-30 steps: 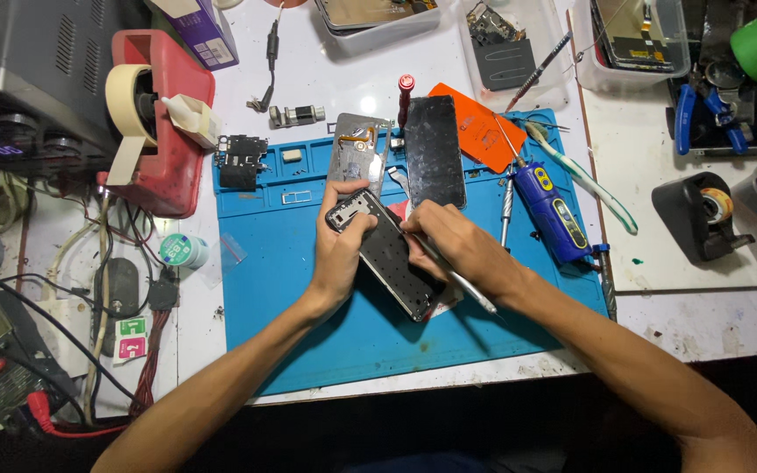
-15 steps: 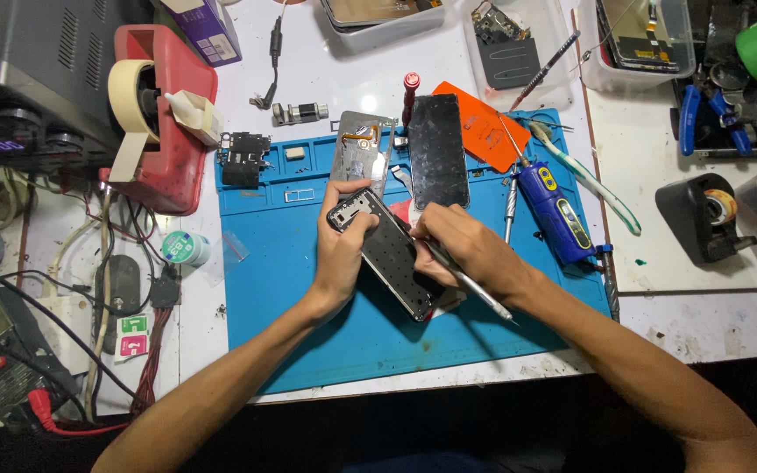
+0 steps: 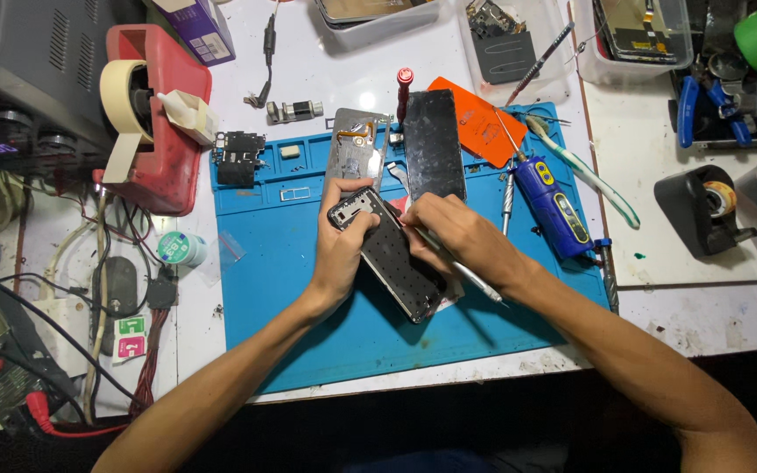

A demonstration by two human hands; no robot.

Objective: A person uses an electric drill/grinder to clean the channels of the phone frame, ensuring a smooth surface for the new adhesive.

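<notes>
Cluttered repair desk [image 3: 685, 298], blue mat [image 3: 282, 280] at centre. Opened phone frame [image 3: 387, 252] lying diagonally, upper-left to lower-right, between both hands. Left hand [image 3: 342, 250] closed around its upper end; right hand [image 3: 457, 236] pinching a thin metal tool [image 3: 470, 278] at its right edge.

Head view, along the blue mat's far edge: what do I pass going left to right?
Black phone part → silver phone frame → red-handled screwdriver → black phone screen → orange card → blue electric screwdriver → toothbrush at the blue mat's right corner.
</notes>
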